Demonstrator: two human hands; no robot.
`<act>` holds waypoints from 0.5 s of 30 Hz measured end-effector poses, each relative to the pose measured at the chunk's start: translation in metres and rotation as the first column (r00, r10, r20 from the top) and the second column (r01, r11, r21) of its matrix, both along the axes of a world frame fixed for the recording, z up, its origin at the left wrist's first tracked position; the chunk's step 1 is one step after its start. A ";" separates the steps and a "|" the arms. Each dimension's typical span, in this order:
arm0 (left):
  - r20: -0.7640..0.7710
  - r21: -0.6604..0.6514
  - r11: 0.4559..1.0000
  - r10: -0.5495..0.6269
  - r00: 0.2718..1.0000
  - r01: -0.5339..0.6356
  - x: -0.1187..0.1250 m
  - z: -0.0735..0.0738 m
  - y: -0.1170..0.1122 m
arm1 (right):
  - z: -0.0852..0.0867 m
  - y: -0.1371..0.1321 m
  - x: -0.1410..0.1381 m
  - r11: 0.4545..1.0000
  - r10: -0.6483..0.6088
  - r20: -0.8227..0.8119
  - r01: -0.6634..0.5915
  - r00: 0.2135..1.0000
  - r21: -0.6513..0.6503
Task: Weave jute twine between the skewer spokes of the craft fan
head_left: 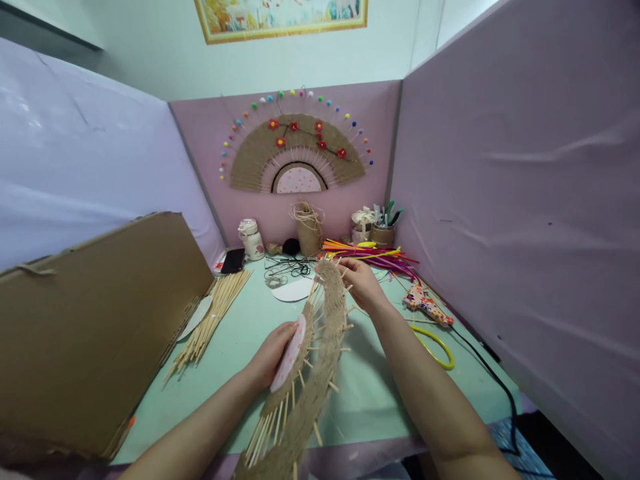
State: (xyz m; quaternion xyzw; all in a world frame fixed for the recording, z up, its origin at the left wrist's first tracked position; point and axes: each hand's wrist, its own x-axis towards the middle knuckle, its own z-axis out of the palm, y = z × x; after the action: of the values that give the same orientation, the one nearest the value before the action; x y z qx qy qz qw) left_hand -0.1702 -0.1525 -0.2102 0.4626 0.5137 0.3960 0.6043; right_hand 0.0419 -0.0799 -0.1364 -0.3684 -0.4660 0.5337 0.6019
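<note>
A half-round fan (331,330) of wooden sticks and brown twine stands tilted on edge above the table. Its twine band weaves across the sticks, whose tips poke out along the outer rim. At its base is a white-pink spotted half disc (290,357). My left hand (270,353) grips the fan there, its fingers partly hidden behind the disc. At the far end of the band, my right hand (365,285) pinches the fan's edge near the stick tips. Whether a twine end is between those fingers I cannot make out.
Sticks (210,327) and a cardboard sheet (95,333) lie left. Behind are a twine roll (310,233), black cord (295,265), a white bottle (251,239) and coloured stems (370,252). A glue gun (427,305) and yellow ring (450,357) lie right. A finished fan (250,157) hangs behind.
</note>
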 end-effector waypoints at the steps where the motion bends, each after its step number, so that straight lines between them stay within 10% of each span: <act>1: -0.093 0.070 0.997 0.040 0.995 -0.034 -0.001 0.000 0.001 | 0.000 0.001 -0.002 1.000 -0.004 0.004 0.004 1.000 0.005; 8: -0.199 0.558 0.825 0.242 0.950 -0.093 0.013 0.062 0.051 | 0.002 0.017 -0.024 1.000 -0.007 0.033 0.006 0.999 0.021; 11: -0.182 0.514 0.857 0.160 0.970 -0.045 0.035 0.096 0.079 | 0.003 0.023 -0.033 0.998 -0.035 0.041 0.033 0.999 0.048; 15: -0.184 0.454 0.891 0.075 0.980 0.017 0.059 0.105 0.096 | -0.001 0.030 -0.042 0.994 -0.089 0.003 0.089 0.996 0.060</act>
State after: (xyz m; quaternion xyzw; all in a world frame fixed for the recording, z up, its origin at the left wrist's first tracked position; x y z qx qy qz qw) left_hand -0.1108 -0.0568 -0.1052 0.6198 0.4711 0.4665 0.4199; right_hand 0.0001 -0.0498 -0.1372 -0.3721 -0.4663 0.4911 0.6347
